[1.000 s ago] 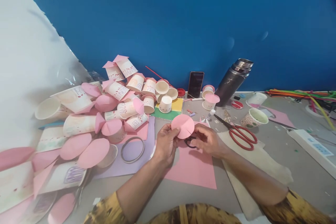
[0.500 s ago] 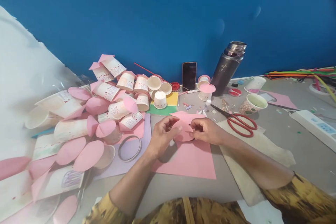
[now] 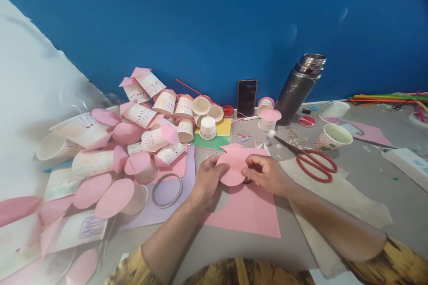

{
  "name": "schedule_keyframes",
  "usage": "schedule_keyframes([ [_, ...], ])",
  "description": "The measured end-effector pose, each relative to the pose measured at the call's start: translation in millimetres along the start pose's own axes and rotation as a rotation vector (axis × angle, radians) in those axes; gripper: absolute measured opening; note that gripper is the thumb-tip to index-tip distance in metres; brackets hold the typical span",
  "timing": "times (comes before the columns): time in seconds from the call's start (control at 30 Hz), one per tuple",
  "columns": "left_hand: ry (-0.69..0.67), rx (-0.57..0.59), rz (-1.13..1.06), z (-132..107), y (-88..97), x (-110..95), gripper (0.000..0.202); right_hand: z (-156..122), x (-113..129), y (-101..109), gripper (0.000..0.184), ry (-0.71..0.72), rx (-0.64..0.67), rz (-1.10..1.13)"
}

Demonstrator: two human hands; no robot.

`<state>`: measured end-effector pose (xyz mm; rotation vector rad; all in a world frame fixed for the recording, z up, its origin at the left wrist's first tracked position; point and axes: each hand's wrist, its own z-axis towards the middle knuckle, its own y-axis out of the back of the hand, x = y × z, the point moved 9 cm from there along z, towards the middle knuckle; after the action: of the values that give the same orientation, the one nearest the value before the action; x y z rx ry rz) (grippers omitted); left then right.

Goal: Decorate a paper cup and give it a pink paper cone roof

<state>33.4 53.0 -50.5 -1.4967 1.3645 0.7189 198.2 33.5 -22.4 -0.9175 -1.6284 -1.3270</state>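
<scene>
Both left hand [image 3: 206,181] and right hand [image 3: 267,173] pinch one pink disc [image 3: 234,165].

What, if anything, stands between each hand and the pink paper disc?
Nothing visible: the left hand grips the pink paper disc at its left edge, the right hand at its right. The red-handled scissors lie aside, further right.

A plain pink paper disc [image 3: 232,169] is held by both sides just below the frame's center, broad face toward the camera, above a matching pink paper sheet [image 3: 249,213] lying at lower center.
</scene>
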Motion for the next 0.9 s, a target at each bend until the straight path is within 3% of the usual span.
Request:
schedule_keyframes([
  [0.17,0.018,0.015,-0.005,-1,-0.7,-3,0.028,-3,4,3,0.023,0.014,-0.06,-0.028],
  [0.37,-0.129,-0.033,0.334,-4,5.7,-21,0.028,-1,2,3,0.022,0.019,-0.069,-0.07],
  [0.5,-0.172,0.021,0.431,-5,-0.9,-26,0.027,-1,2,6,0.022,0.022,-0.087,-0.098],
  [0.9,-0.13,0.144,0.528,-5,-10.1,-18,0.022,0,4,9,0.018,0.037,-0.1,-0.064],
])
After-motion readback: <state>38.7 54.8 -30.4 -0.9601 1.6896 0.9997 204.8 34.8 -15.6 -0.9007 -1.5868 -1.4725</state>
